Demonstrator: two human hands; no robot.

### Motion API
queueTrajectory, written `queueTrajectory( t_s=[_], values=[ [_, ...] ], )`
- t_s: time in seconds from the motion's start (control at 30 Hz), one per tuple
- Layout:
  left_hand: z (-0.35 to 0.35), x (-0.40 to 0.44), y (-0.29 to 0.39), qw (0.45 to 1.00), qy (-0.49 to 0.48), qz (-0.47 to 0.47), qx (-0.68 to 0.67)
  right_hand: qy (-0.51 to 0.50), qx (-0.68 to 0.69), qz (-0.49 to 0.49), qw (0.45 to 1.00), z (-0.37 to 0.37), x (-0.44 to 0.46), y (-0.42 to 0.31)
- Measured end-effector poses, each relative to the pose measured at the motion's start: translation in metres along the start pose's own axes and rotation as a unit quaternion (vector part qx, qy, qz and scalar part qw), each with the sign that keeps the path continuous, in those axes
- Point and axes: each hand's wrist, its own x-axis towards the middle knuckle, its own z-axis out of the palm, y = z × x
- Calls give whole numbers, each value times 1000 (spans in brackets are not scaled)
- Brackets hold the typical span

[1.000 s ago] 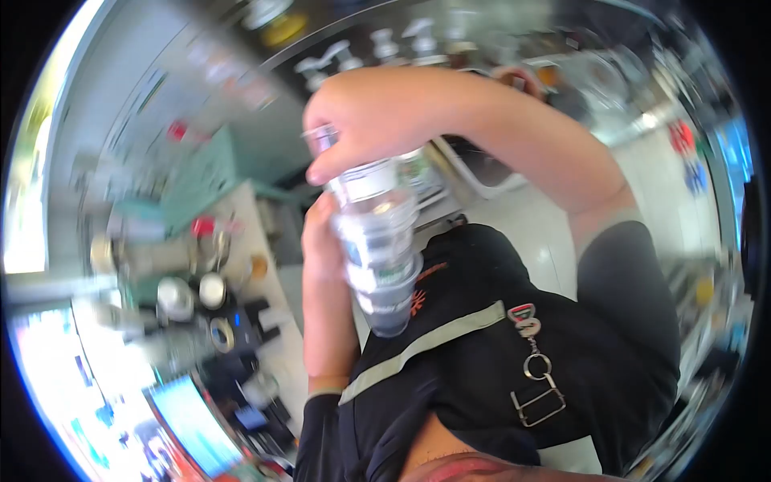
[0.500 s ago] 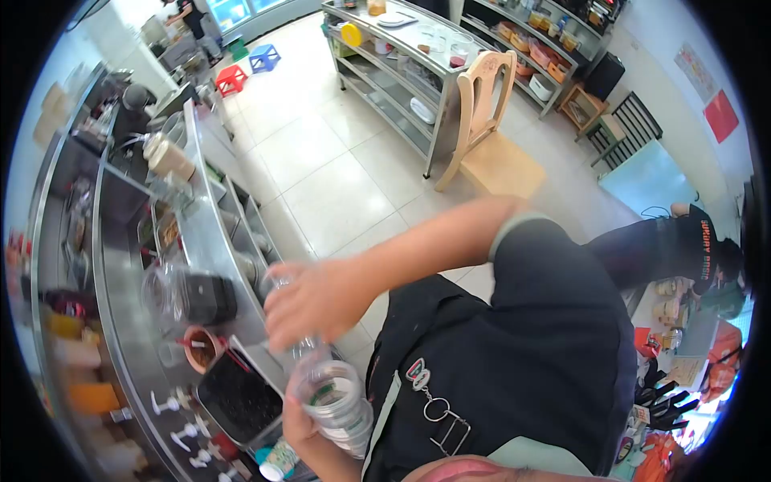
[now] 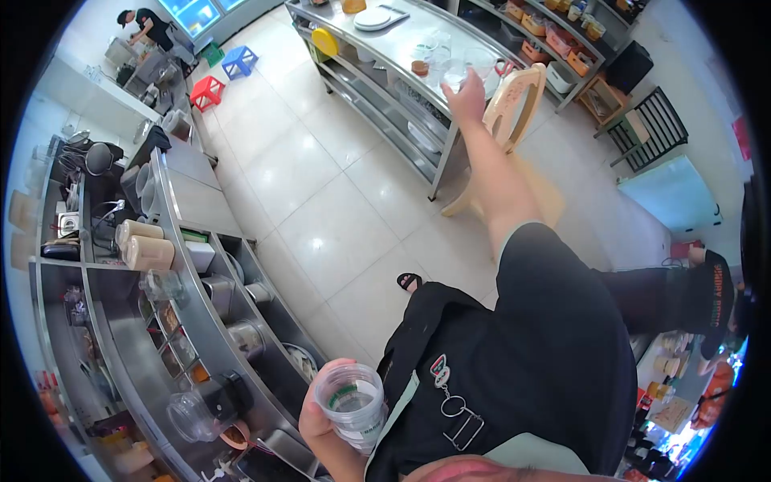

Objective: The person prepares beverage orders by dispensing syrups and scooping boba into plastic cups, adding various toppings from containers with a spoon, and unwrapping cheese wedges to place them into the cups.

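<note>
Fingers of my left hand (image 3: 317, 399) wrap round a stack of clear plastic cups (image 3: 351, 402), held close to the black apron (image 3: 418, 353). My right hand (image 3: 468, 98) is stretched out over the end of the steel table (image 3: 377, 44). It is closed on a clear cup (image 3: 455, 78) at the table's edge. Beside it on the table are more clear containers (image 3: 479, 60) and a small brown-filled jar (image 3: 419, 67).
A wooden chair (image 3: 522, 173) stands at the table's end. At the left runs a steel counter (image 3: 193, 297) with jars (image 3: 148, 248). Red (image 3: 206, 93) and blue (image 3: 239, 61) stools stand near a person (image 3: 150, 28) at the back; another person (image 3: 683, 297) is at the right.
My right hand has left the cup stack and reached forward to the cup on the steel table. My left hand still holds the stack. The view has turned from the counter toward the room.
</note>
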Motion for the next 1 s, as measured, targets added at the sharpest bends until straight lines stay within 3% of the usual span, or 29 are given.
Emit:
queueTrajectory(
  t_s=[0.07,0.13,0.17,0.23,0.27,0.3,0.33,0.37,0.4,0.43,0.47,0.5,0.53,0.57,0.6,0.67,0.73,0.8,0.87,0.93,1.0],
  values=[
    [11,15,3,1000,4,-5,-12,1,-13,26,1000,17,12,13],
    [21,28,6,1000,-1,-9,-26,-40,-21,165,985,21,28,18],
    [25,33,6,999,-4,-11,-35,-76,-16,189,979,25,35,33],
    [31,47,10,998,-22,-11,-60,11,-61,62,996,36,36,60],
    [31,50,11,997,-20,-10,-72,-103,10,187,977,2,37,19],
    [28,54,11,997,-3,-8,-77,-29,113,138,984,25,24,25],
    [4,57,-4,999,34,11,-6,23,137,20,990,22,0,-4],
    [24,55,6,993,106,-12,-44,-187,307,39,932,-7,-34,-57],
    [21,61,6,993,115,23,-27,-381,343,-90,854,-45,-75,-118],
    [16,62,6,992,118,52,-4,-564,373,-188,712,-82,-115,-179],
    [6,59,5,987,148,65,-17,-705,437,-182,528,-110,-155,-221],
    [-7,59,2,993,110,47,-11,-729,402,-342,436,-121,-179,-249],
    [-19,60,-3,997,66,31,-4,-807,326,-372,323,-133,-190,-272],
    [-29,59,-9,999,36,35,-2,-799,368,-401,255,-134,-207,-281],
    [-40,39,-25,998,40,57,-4,-795,363,-420,244,-141,-223,-285],
    [-38,14,-38,996,65,56,-37,-795,339,-484,137,-126,-235,-303],
    [-47,-15,-48,989,111,91,-43,-818,339,-454,101,-130,-252,-333],
    [-50,-49,-43,981,140,115,-66,-804,409,-400,162,-149,-282,-360],
    [-59,-77,-55,973,178,135,-61,-810,411,-393,144,-169,-314,-374],
    [-70,-110,-70,959,214,173,-68,-764,352,-539,-27,-172,-343,-404],
    [-72,-144,-72,954,219,189,-76,-766,344,-540,-58,-183,-370,-434]
  ],
)
